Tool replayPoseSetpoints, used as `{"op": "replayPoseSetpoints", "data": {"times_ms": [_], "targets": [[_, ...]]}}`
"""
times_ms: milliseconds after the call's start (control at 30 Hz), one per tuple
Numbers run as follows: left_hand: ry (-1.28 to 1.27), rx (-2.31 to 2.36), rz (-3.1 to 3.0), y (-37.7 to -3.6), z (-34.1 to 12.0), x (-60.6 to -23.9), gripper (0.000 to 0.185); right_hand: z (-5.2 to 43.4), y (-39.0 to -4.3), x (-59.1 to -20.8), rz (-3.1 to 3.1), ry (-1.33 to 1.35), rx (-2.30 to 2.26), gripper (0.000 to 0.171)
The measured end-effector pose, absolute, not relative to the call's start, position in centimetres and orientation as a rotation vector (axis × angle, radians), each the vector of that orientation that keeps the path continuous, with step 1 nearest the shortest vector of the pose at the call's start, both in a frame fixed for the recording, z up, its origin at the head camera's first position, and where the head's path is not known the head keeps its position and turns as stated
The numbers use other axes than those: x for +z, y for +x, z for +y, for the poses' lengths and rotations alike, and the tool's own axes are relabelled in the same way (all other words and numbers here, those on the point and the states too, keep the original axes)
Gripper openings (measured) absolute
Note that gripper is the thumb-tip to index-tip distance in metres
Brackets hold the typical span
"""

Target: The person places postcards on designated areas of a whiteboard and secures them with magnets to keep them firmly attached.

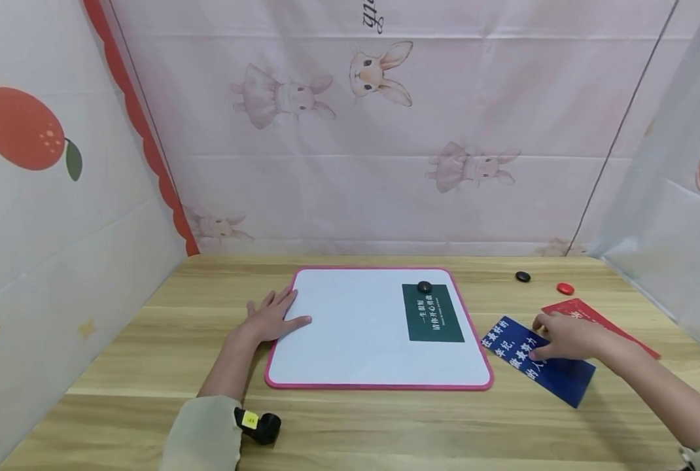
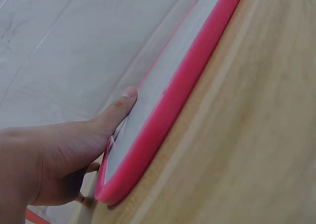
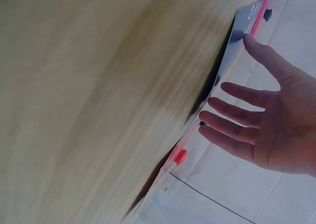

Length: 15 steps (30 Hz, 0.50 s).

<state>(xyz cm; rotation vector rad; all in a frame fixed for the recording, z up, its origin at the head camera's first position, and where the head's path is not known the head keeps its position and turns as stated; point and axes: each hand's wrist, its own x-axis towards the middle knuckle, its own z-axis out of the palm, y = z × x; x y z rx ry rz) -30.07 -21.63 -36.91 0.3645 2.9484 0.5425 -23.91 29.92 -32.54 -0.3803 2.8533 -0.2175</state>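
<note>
Red card [image 1: 597, 320] partly under right hand [image 1: 568, 337]; green card [image 1: 436, 313] print too small to read.

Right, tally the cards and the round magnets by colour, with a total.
Green card: 1
Blue card: 1
Red card: 1
Black magnets, one on the green card, one on the table: 2
Red magnet: 1
Total: 6

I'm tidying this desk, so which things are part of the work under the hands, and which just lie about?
In hand:
left hand resting flat on the whiteboard edge
right hand on the blue card
green card pinned by a black magnet

Lying about:
red card
loose black magnet
red magnet
</note>
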Motion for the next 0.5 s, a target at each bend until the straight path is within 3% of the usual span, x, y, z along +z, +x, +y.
{"op": "replayPoseSetpoints", "data": {"times_ms": [500], "targets": [[0.373,0.541,2.950,-30.04,-21.58,-36.91,0.086,30.30,-24.16,-32.69,2.835,-0.339,-0.286,0.055]]}}
